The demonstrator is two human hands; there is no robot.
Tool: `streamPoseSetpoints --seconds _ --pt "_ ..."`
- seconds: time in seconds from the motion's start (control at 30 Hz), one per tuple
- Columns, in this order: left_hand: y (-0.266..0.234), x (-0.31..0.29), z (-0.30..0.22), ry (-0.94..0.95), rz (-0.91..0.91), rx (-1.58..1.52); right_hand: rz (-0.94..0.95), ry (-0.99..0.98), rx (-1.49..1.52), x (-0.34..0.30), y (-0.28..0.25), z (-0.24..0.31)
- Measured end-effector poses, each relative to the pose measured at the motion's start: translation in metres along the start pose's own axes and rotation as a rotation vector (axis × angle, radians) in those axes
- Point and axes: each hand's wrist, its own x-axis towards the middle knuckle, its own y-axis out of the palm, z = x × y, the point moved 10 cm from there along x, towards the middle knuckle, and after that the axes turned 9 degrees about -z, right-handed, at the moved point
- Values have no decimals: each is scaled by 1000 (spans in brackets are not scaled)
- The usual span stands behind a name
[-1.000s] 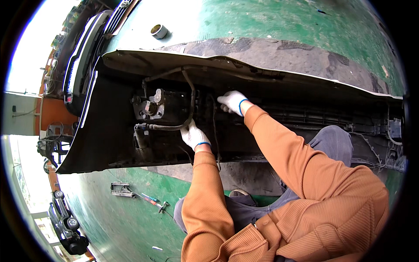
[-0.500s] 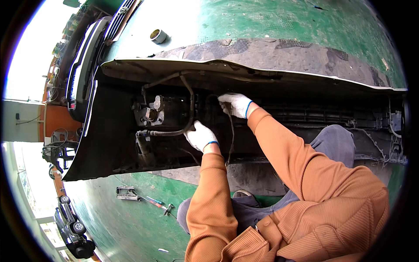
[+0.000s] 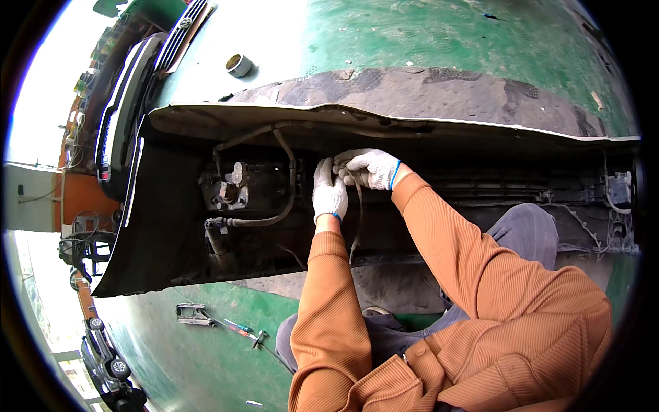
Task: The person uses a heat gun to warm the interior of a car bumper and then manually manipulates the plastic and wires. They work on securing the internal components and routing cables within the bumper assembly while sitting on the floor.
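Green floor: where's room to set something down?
Mostly bare floor lies beyond the mat, right of the cup; more between the metal frame and black car. Crowded: inside the dark panel, where left hand and right hand sit beside a cable.

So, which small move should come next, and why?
Probably the left hand should steady the thin cable: the right hand seems to pinch it, the left is close beside, and the cable's lower length trails across the dark shell.
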Motion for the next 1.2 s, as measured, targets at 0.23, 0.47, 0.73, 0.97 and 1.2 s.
streamPoseSetpoints --seconds 0.23,0.47,0.73,0.97,1.2 --pt "10 -6 24 -117 -28 -96 17 -53 -44 -5 12 4" --pt "23 -13 48 -234 36 -364 -168 -182 -465 0 27 9" --pt "18 -49 59 -675 80 -827 -195 -295 -798 6 23 0" --pt "21 -74 9 -743 379 -688 -265 -237 -247 26 -30 -15" --pt "36 -77 23 -609 256 -362 -262 -67 25 13 -40 -23"
